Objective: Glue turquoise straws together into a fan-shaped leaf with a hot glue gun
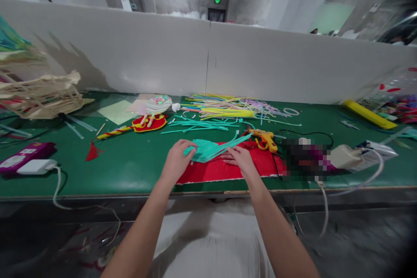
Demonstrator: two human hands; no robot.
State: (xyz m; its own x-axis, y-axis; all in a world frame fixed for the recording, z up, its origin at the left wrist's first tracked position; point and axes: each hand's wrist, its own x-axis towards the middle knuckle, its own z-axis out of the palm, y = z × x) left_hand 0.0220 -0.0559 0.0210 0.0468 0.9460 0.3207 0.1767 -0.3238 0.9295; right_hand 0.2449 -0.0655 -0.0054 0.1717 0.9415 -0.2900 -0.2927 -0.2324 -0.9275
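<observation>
Left hand (pixel 182 153) is grasping the rounded left end of the teal piece (pixel 206 151), thumb on near side. Right hand (pixel 240 159) is touching the long strips trailing off its right side, fingers partly extended; cannot tell whether they're pinching. Teal piece is sitting between both hands, over the red board (pixel 211 173) at the near edge of the green table (pixel 130 184). Yellow glue gun (pixel 265 140) is lying just beyond right hand, by the strip tips. Loose teal strips (pixel 208 124) are lying behind the piece, mixed-colour strips (pixel 228 113) farther back. Red-and-yellow ornament (pixel 150 123) with red tassel (pixel 92 151) is resting off to the left, well apart from left hand.
</observation>
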